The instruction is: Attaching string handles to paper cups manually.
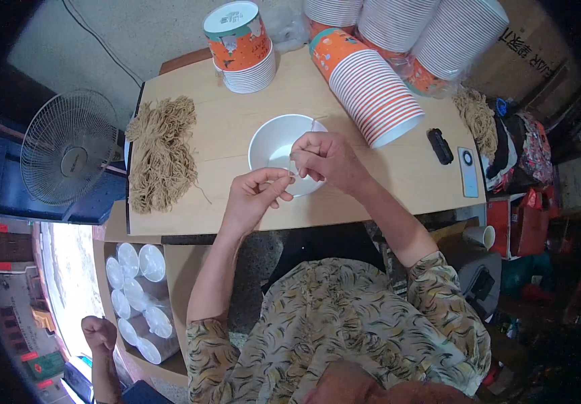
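Note:
A white paper bowl (271,140) sits in the middle of the wooden table (236,202). My right hand (327,160) hovers over the bowl's right rim, fingers pinched on a thin tan string (315,122) that rises at the rim. Just below the bowl, my left hand (257,195) pinches the same string near the bowl's lower edge. A heap of tan strings (162,151) lies on the table's left side.
Stacks of orange-and-white paper bowls (368,87) lie at the back right, another stack (243,50) stands at the back. A phone (467,172) and a black object (440,145) lie at right. A fan (68,148) stands left. Another person's hand (98,333) shows at lower left beside a box of white lids (139,296).

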